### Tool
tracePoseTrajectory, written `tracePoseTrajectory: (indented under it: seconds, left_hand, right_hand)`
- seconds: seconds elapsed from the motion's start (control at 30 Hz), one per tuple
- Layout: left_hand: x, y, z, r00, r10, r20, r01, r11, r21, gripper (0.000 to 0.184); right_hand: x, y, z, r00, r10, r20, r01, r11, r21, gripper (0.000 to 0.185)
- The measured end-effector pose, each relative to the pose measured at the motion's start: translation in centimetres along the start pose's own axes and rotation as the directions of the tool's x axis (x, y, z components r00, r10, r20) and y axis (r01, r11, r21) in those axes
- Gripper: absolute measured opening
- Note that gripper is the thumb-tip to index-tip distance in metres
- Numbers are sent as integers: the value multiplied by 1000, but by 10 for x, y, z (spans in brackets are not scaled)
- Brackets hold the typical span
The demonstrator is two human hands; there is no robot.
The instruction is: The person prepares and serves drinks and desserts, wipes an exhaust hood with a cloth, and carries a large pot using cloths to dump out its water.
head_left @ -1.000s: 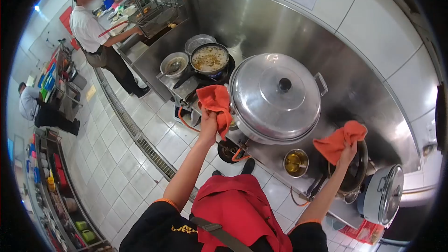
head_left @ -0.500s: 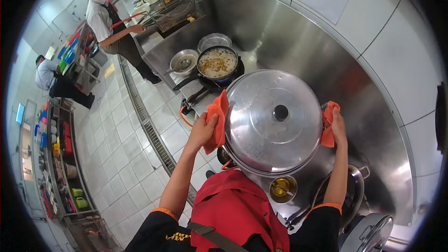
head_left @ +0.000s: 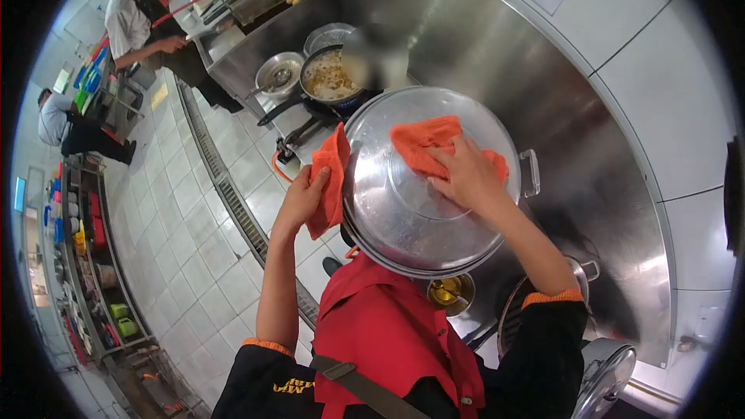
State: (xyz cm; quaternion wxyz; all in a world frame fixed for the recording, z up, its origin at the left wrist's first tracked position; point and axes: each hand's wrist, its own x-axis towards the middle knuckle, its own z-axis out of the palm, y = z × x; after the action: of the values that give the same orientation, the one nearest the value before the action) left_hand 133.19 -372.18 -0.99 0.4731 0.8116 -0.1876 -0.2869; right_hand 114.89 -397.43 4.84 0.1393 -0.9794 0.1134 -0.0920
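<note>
A large round pot with a domed metal lid (head_left: pixel 473 116) stands in front of me. My left hand (head_left: pixel 300 200) is closed on an orange cloth (head_left: pixel 329 186) at the pot's left side, where the handle is hidden. My right hand (head_left: pixel 469 176) lies over the middle of the lid with a second orange cloth (head_left: pixel 427 140) under its fingers; the lid's knob is covered. The pot's right handle (head_left: pixel 530 173) is bare.
Beyond the pot, a pan of bubbling oil (head_left: pixel 327 76) sits on a lit burner beside a steel bowl (head_left: pixel 279 74). Nearer are a small pot of yellow liquid (head_left: pixel 458 293) and a large pan (head_left: pixel 512 318). A co-worker (head_left: pixel 143 27) stands at the far left.
My right hand has moved with its cloth from the pot's right handle onto the top of the lid. My left hand remains at the left side. The view has shifted.
</note>
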Motion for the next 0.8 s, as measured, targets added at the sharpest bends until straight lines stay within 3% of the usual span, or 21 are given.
tracePoseTrajectory:
  seconds: [0.1, 0.17, 0.23, 0.33, 0.4, 0.47, 0.53, 0.63, 0.73, 0.8]
  left_hand:
    - [1, 6, -10, 989, -67, 132, 84, 988, -133, 46]
    - [3, 0, -13, 995, -41, 95, 51, 992, -112, 45]
    - [-4, 5, -18, 997, -26, 75, 35, 992, -125, 44]
    - [-10, -12, -33, 994, -16, 105, 48, 948, -314, 45]
    - [-10, -31, -46, 998, -9, 59, 34, 894, -446, 45]
    - [-10, -46, -62, 997, -20, 70, 56, 822, -567, 45]
    - [-20, -41, -77, 998, -9, 65, 48, 773, -633, 43]
    - [-28, -32, -98, 996, -27, 86, 77, 750, -656, 38]
    - [-33, -26, -109, 997, -31, 69, 70, 735, -675, 39]
    - [-29, -27, -107, 999, -22, 33, 39, 710, -703, 44]
  right_hand:
    - [7, -6, 0, 992, 55, 116, -45, 995, -93, 49]
    - [11, -12, -2, 980, 105, 171, -78, 984, -158, 52]
    - [15, -6, -6, 981, 92, 171, -74, 991, -113, 51]
    - [19, -9, -37, 992, 46, 120, -33, 994, -107, 47]
    - [19, -13, -73, 977, 188, 100, -187, 982, -16, 45]
    - [23, -14, -110, 914, 362, 183, -392, 904, 172, 43]
    - [25, -24, -148, 887, 406, 217, -457, 837, 301, 37]
    - [22, -22, -175, 899, 431, 76, -430, 837, 337, 33]
    - [22, -31, -180, 892, 450, 48, -442, 842, 308, 30]
    - [22, -38, -171, 886, 445, 128, -463, 834, 302, 38]
